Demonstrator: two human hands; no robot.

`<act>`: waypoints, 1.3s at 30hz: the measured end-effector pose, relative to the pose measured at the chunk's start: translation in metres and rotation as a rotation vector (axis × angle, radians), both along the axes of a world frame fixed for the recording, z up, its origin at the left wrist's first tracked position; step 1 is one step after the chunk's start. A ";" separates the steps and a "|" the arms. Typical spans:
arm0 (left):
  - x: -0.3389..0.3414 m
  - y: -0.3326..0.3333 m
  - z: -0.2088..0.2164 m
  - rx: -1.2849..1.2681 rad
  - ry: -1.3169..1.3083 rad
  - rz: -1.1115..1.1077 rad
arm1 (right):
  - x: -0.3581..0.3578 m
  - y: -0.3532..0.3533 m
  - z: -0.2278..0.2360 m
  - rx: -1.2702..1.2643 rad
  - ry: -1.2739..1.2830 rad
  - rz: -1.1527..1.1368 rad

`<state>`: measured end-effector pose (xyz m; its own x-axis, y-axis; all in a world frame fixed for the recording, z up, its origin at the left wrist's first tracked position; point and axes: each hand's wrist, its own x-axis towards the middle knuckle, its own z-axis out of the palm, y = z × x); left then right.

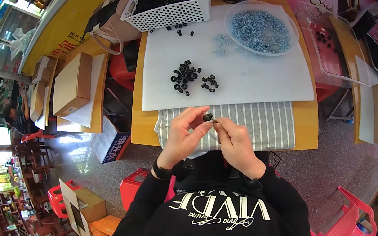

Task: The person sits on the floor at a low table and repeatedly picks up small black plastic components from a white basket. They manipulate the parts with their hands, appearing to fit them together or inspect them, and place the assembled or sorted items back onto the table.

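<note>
Over the table's near edge, my left hand (pixel 186 134) pinches a small round black plastic part (pixel 207 117) between thumb and fingers. Close against it on the right, my right hand (pixel 238 146) has its thumb and forefinger pressed together at the part; whatever lies between them is too small to make out. Beneath both hands is a grey and white striped cloth (pixel 264 125). Farther out on the white sheet (pixel 246 80) sit a larger pile of black plastic parts (pixel 186 75) and a smaller group of black parts (pixel 210 83).
A white perforated basket (pixel 174 13) heaped with black parts stands at the far left. At the far right, a shallow translucent bowl (pixel 292 42) holds many small bluish clear pieces, some spilled beside it. A clear bin (pixel 342 77) stands right of the table; a pink chair (pixel 350 235) is behind it.
</note>
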<state>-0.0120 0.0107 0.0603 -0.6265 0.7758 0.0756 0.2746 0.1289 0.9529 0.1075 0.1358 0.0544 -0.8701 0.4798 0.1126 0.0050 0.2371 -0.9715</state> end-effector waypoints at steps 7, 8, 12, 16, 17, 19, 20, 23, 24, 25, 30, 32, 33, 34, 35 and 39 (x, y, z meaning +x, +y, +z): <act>-0.013 0.002 0.015 -0.118 -0.120 -0.209 | 0.005 0.005 0.002 0.195 0.085 0.048; -0.010 0.002 0.014 -0.116 -0.064 -0.196 | 0.005 0.005 0.003 0.192 0.091 0.049; 0.009 0.008 0.008 0.110 0.105 -0.003 | 0.005 0.000 0.010 0.114 0.137 -0.001; 0.031 0.015 0.005 0.245 0.049 0.190 | 0.006 -0.006 0.014 -0.002 0.179 -0.016; 0.035 0.016 0.002 0.275 0.018 0.234 | 0.006 -0.007 0.014 -0.028 0.198 -0.023; 0.042 0.018 -0.002 0.293 0.061 0.290 | 0.008 -0.009 0.010 -0.051 0.178 -0.025; 0.045 0.019 -0.002 0.293 0.072 0.311 | 0.009 -0.010 0.009 -0.062 0.164 -0.029; 0.044 0.021 -0.004 0.290 0.139 0.328 | 0.006 -0.015 0.010 -0.129 0.191 -0.067; 0.044 0.022 -0.003 0.287 0.147 0.326 | 0.007 -0.015 0.008 -0.142 0.183 -0.072; 0.044 0.022 -0.003 0.284 0.155 0.325 | 0.009 -0.015 0.005 -0.154 0.175 -0.076; 0.030 0.023 0.009 0.273 0.411 0.234 | 0.008 -0.004 0.012 -0.111 0.161 -0.040; 0.028 0.023 0.009 0.273 0.519 0.224 | 0.009 -0.003 0.011 -0.010 0.198 -0.032; 0.027 0.023 0.005 0.283 0.571 0.228 | 0.008 -0.002 0.011 0.020 0.211 -0.022; 0.026 0.022 0.003 0.292 0.623 0.232 | 0.007 -0.001 0.011 0.051 0.224 -0.013; 0.027 0.023 0.004 0.298 0.598 0.235 | 0.007 -0.001 0.011 0.080 0.232 -0.010; 0.028 0.022 0.005 0.329 0.515 0.217 | 0.004 0.002 0.007 0.127 0.282 0.005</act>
<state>0.0156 0.0331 0.0656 -0.5864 0.5206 0.6206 0.7078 -0.0433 0.7051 0.1117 0.1374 0.0614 -0.7987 0.4419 0.4083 -0.2618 0.3558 -0.8971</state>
